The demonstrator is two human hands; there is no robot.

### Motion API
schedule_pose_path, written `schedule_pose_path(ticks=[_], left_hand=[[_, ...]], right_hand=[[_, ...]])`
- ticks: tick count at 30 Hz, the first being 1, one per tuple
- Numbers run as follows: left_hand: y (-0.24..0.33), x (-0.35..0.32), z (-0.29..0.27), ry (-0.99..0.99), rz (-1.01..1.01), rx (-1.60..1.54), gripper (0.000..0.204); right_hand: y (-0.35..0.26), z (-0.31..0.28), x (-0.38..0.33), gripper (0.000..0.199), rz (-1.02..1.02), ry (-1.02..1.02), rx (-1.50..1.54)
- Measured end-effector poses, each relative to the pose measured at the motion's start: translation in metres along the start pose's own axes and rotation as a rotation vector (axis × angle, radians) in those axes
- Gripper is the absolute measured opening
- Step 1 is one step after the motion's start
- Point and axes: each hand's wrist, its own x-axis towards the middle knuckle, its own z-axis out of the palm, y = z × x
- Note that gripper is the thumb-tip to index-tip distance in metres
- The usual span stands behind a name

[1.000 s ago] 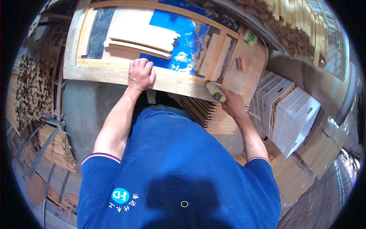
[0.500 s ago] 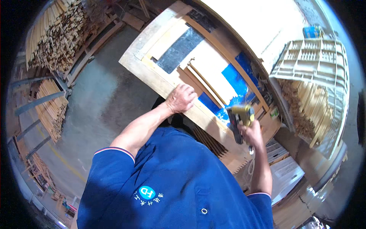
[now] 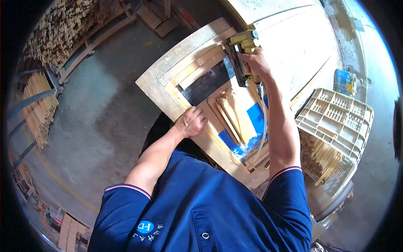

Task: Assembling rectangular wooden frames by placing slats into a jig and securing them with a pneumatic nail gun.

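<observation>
My right hand (image 3: 257,64) is wrapped round the grip of a yellow and black nail gun (image 3: 243,38), held over the far side of a wooden workboard (image 3: 152,80). A pale air hose (image 3: 265,126) trails from its grip back toward me. My left hand (image 3: 192,122) has its fingers curled on the board's near edge strip; its thumb is partly hidden. Between the hands, several narrow wooden strips (image 3: 235,115) lie within the wooden border, over a blue patch (image 3: 255,119) and a dark panel (image 3: 205,86). The gun's nose partly covers the far border.
To the right stands a cream plastic crate (image 3: 336,110) with wood sticks (image 3: 328,156) below its lattice side. Beyond it is a blue and yellow can (image 3: 345,81). Stacked timber (image 3: 58,33) and a racked bundle of strips (image 3: 40,103) line the left, past the concrete floor (image 3: 105,92).
My right hand has carried the nail gun from the board's near right corner to its far side, stretching the arm out. My left hand stays on the near edge. The view has shifted.
</observation>
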Motion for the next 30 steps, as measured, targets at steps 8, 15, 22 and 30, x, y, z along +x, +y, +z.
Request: schedule_pose_path(ticks=[8, 15, 22, 30], left_hand=[[-0.001, -0.002, -0.003, -0.017, -0.018, -0.03, 0.013], [-0.001, 0.0, -0.002, 0.014, -0.008, -0.012, 0.015], [-0.002, -0.008, 0.005, -0.016, 0.022, -0.006, 0.018], [0.003, -0.005, -0.002, 0.022, -0.003, -0.044, 0.013]], right_hand=[[-0.023, 0.002, -0.005, 0.024, 0.069, -0.005, -0.216], [-0.038, -0.003, -0.014, 0.031, 0.069, -0.006, -0.436], [-0.034, 0.05, -0.07, 0.022, -0.698, -0.075, -0.713], [-0.046, 0.122, -0.113, 0.024, -0.863, -0.315, -0.818]])
